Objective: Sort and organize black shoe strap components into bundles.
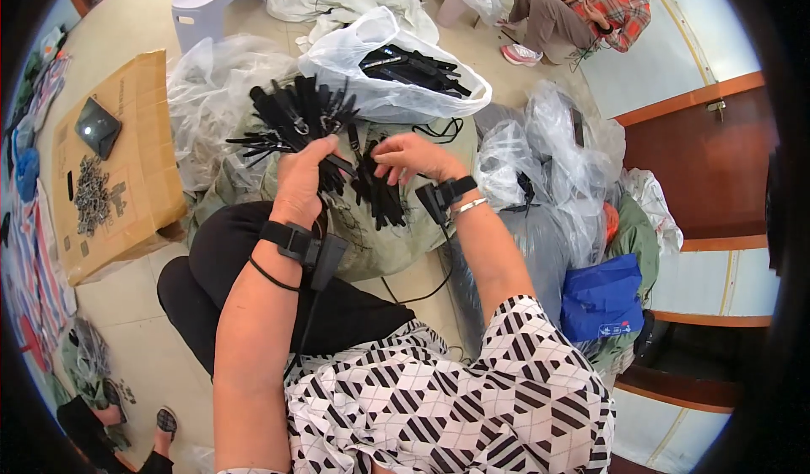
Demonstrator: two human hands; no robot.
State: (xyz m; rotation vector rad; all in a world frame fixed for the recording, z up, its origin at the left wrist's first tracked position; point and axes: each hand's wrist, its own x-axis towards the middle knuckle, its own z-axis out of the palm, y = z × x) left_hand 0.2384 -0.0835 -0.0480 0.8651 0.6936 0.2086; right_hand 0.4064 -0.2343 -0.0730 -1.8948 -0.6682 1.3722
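A thick bunch of black straps with small metal buckles (297,113) fans out above my left hand (305,177). That hand is closed around the bunch, and some strap ends hang below it. To its right, my right hand (418,155) reaches over a loose pile of similar black straps (384,197). Its fingers are loosely bent and apart, and no strap shows clearly in them. The pile lies on a greenish-grey sack (371,250) in front of my knees. Dark wrist devices with cables sit on both my wrists.
A white plastic bag (346,73) beyond my hands holds more black straps. Cardboard (126,153) at left carries small metal pieces (93,196) and a dark tray (99,128). Plastic-wrapped bundles (523,255) and a blue bag (602,297) are at right. Another person (591,10) sits far right.
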